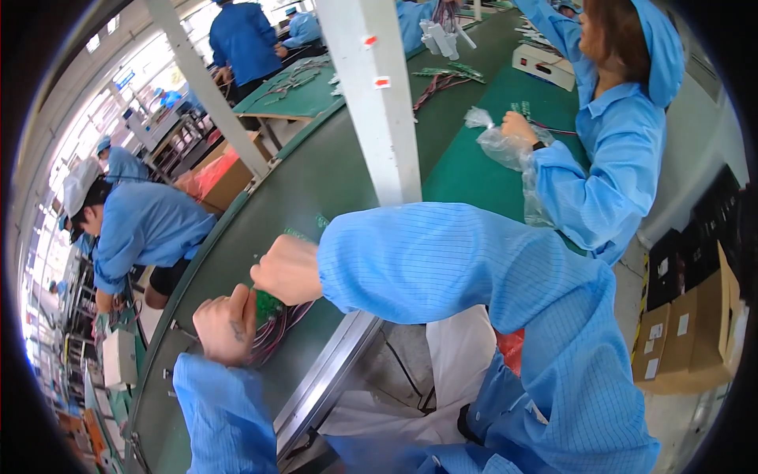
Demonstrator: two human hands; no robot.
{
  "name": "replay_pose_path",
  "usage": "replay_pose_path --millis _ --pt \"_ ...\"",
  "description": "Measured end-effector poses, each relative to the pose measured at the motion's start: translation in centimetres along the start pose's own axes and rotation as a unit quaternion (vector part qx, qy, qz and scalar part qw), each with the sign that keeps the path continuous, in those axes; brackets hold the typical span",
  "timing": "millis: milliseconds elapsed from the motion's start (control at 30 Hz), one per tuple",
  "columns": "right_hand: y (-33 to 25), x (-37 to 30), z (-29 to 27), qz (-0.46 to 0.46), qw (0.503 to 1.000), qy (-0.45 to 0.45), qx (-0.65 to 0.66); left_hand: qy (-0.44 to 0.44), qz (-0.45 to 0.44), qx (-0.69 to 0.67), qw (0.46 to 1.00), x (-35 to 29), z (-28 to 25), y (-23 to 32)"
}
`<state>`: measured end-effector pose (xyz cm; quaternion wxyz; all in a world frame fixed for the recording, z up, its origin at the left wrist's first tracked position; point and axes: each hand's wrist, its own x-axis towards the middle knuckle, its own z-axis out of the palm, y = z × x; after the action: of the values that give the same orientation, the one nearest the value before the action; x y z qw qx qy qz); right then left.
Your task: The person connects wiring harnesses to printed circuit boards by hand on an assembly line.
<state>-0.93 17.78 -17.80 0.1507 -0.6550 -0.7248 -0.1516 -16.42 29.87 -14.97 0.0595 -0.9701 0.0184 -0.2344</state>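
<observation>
My left hand (227, 325) and my right hand (288, 270) meet over the dark green conveyor belt (304, 201), fingertips close together. A small green circuit board (270, 306) shows between them, partly covered by both hands. My left hand is closed at the board's left edge. Curled just above the board, my right hand is closed too, and its fingers hide whatever is in them. Red, black and pale wires (294, 317) spread below the board, beside my left wrist. More small green boards (296, 235) lie on the belt beyond my right hand.
A white post (371, 103) rises by the belt. On the right, a co-worker in blue (604, 150) handles a clear plastic bag (505, 146) near a white box-shaped device (545, 65). Another person (150, 221) bends on the left. Cardboard boxes (687, 332) stand at right. A metal rail (328, 387) edges the belt.
</observation>
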Motion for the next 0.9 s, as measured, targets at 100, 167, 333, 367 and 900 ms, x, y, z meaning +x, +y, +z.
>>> replay_pose_path --millis 100,167,333,367,900 --pt "-0.8 0.1 -0.4 0.034 0.999 0.001 0.011 0.013 -0.006 0.041 0.999 -0.2 0.0 0.2" --pt "-1.4 0.3 -0.3 0.068 0.997 0.012 0.021 0.01 -0.017 0.051 0.999 -0.4 -0.4 0.5" --pt "-1.0 0.7 1.0 0.074 0.997 0.027 0.025 0.013 -0.064 0.051 0.997 -0.6 0.7 0.3" --pt "-0.7 0.5 1.2 0.079 0.996 0.045 0.022 0.002 -0.075 0.051 0.996 -0.3 1.0 0.4" --pt "1.6 3.1 -4.1 0.056 0.982 -0.18 0.016 -0.018 -0.03 0.005 0.999 -0.3 1.0 -2.7"
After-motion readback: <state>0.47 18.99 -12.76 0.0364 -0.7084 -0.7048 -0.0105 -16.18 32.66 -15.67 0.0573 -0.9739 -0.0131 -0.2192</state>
